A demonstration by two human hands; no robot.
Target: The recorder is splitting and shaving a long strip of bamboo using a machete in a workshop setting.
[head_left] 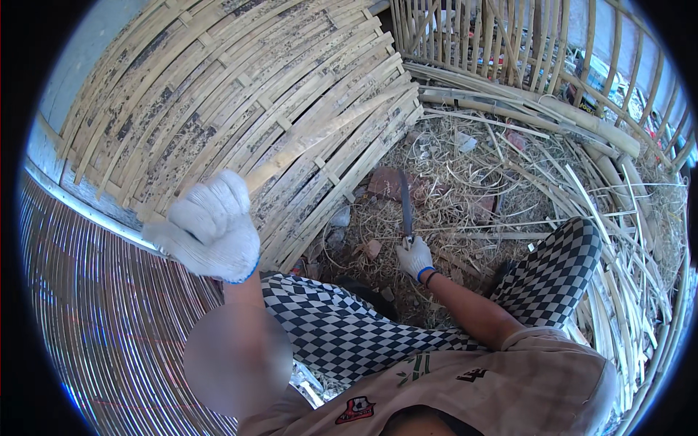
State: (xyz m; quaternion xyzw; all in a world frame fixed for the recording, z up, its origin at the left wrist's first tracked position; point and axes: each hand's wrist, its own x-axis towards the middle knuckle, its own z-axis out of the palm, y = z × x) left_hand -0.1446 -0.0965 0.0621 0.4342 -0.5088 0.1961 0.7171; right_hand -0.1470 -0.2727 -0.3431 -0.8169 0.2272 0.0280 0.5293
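My left hand (pixel 211 225), in a white knit glove, is raised and closed around the near end of a long pale bamboo strip (pixel 313 142). The strip slants up to the right, across a woven bamboo panel (pixel 182 94). Lower down, my right hand (pixel 414 258), gloved too, grips the handle of a long-bladed knife (pixel 405 207). Its dark blade points away from me, over the littered ground between my knees and beside a reddish brick (pixel 384 183). The gloves hide the fingers' exact hold.
Curly bamboo shavings (pixel 465 171) cover the ground ahead. Thick bamboo poles (pixel 582 123) lie beneath a slatted bamboo fence (pixel 502 40) at the back right. Split strips (pixel 618 312) are heaped beside my right leg (pixel 556 269). A ridged, shiny surface (pixel 109 312) fills the left.
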